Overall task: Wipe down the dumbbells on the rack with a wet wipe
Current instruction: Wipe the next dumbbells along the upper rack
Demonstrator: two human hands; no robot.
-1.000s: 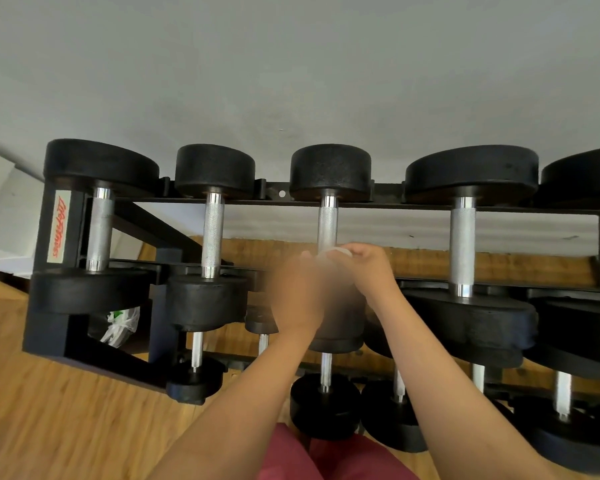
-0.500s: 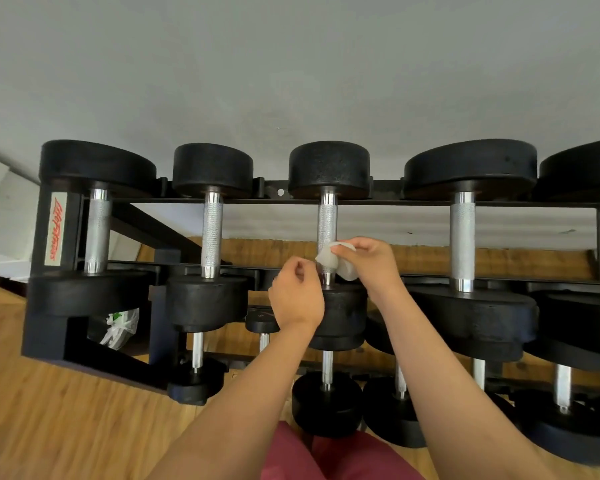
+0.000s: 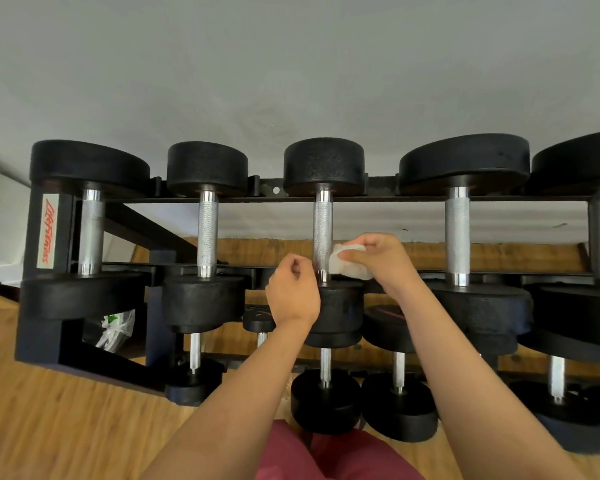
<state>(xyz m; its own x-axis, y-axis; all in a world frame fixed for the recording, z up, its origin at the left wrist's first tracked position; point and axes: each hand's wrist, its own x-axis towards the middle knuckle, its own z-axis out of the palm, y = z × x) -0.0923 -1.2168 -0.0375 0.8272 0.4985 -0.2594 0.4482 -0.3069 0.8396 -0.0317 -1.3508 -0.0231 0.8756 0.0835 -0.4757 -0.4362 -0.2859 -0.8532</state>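
White wet wipe (image 3: 347, 263) pinched in right grip (image 3: 378, 258), against the right side of the middle dumbbell's handle (image 3: 323, 230) at its near end, top tier of rack (image 3: 378, 188). Long axis pointing away from body. Just left of it, left grip (image 3: 293, 292) curled, apparently empty.

I was looking into a weight room, gym or home I couldn't tell: a black two-tier rack (image 3: 32, 341) held dumbbells (image 3: 207, 233) from nine to three o'clock, on a wood-plank floor (image 3: 49, 427), with a plain grey wall (image 3: 291, 64) at twelve.
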